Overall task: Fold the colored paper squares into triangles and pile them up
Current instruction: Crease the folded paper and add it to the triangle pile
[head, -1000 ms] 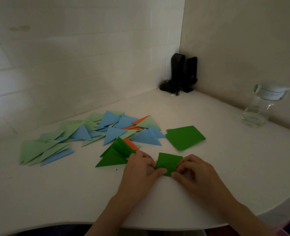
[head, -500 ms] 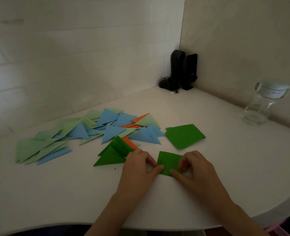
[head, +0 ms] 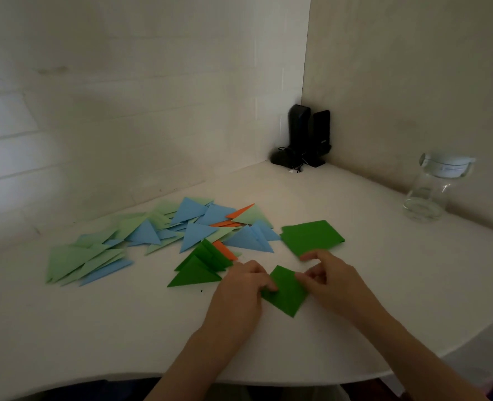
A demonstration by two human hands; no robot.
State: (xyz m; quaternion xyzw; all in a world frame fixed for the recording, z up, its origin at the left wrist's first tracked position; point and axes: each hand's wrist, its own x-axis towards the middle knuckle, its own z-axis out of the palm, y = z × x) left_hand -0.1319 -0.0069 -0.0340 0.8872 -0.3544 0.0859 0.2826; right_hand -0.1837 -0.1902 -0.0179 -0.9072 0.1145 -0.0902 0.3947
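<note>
Between left hand (head: 241, 287) and right hand (head: 330, 280) lies green paper (head: 287, 293).

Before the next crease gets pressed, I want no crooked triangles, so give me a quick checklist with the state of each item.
1. Green paper lies on the table: ok.
2. Left hand holds its left edge: ok.
3. Right hand holds its upper right edge: ok.
4. Corners lined up for the fold: cannot tell, fingers cover them.
5. Paper clear of the green triangles to its left: ok.
6. Stack of green squares behind stays out of the way: ok, though the right fingertips reach close to it.
</note>
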